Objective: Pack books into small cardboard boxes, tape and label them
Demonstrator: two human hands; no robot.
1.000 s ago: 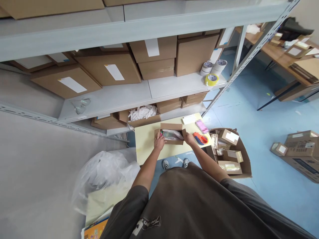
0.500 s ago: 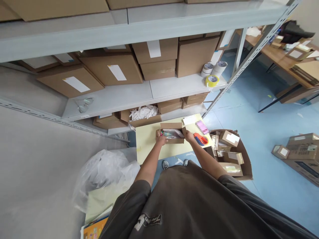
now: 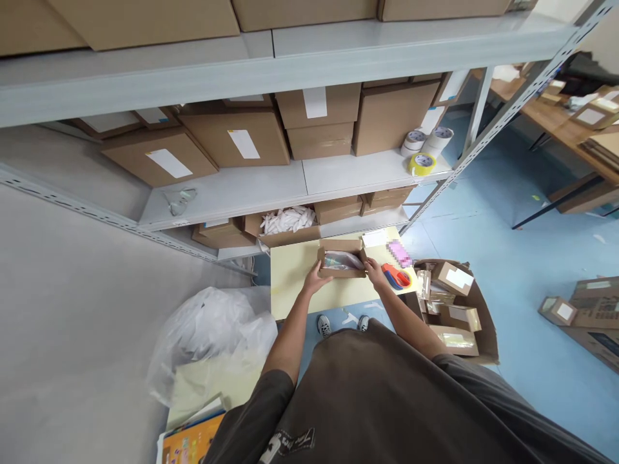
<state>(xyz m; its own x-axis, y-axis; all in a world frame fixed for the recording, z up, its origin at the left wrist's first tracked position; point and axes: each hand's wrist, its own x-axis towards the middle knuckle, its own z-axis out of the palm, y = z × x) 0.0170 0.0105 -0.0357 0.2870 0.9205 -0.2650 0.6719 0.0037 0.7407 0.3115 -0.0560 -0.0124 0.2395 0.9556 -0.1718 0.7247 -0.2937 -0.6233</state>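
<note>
A small open cardboard box (image 3: 342, 272) stands on the pale yellow table (image 3: 294, 283), with a clear plastic-wrapped item (image 3: 342, 260) lying inside it. My left hand (image 3: 315, 280) grips the box at its left end, fingers against the side wall. At the right end, my right hand (image 3: 374, 272) holds the edge of the same box. To the right of that hand lies a red and blue tape dispenser (image 3: 396, 276). Behind it are a pink blurred object (image 3: 399, 253) and some white paper (image 3: 374, 238).
Metal shelving (image 3: 242, 212) with cartons rises beyond the table. A large carton (image 3: 487, 322) full of small packed boxes sits at the right. White plastic wrapping (image 3: 207, 328) lies at the left. Tape rolls (image 3: 422, 164) are on the shelf.
My left hand has shifted from over the box's front left corner to its left side, off the wrapped item. The whole view has moved slightly, so the scene sits further right and lower.
</note>
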